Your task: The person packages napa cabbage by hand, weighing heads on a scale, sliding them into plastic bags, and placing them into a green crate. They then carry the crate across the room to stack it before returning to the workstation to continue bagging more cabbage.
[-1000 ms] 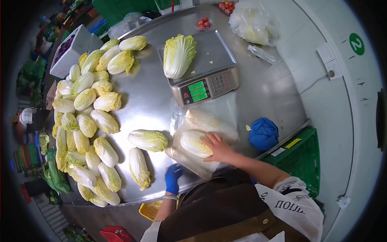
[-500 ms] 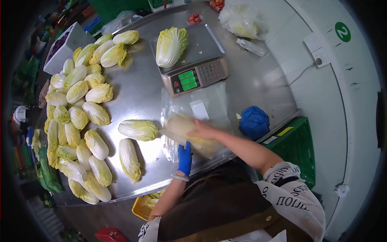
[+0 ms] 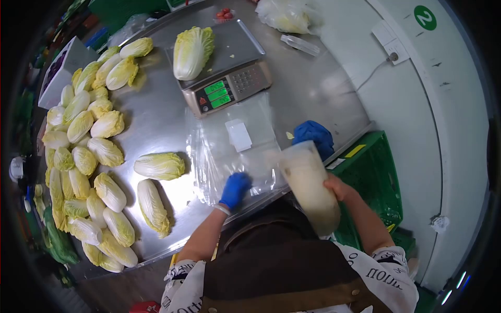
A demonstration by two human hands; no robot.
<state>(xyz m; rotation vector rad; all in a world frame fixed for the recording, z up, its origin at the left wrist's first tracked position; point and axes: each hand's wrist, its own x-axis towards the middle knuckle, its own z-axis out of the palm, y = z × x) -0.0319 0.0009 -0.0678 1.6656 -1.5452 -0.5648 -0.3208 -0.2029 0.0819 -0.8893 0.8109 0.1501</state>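
My right hand is closed on a bagged cabbage, held over the table's front edge beside the green crate; it is blurred by motion. My left hand, in a blue glove, rests on a stack of clear plastic bags; its fingers are smeared and hard to make out. On the stack lies a white label. Beyond it a cabbage sits on the scale, whose green digits are lit. Two loose cabbages lie left of the bags, one sideways and one lengthwise.
Several cabbages are heaped at the table's left. A blue crumpled bundle lies at the right edge, near the green crate. At the back are a filled plastic bag and a small box of tomatoes.
My right hand has carried the bagged cabbage rightward, off the bag stack toward the green crate. My left hand has come away from it and lies on the bags. The view has shifted.
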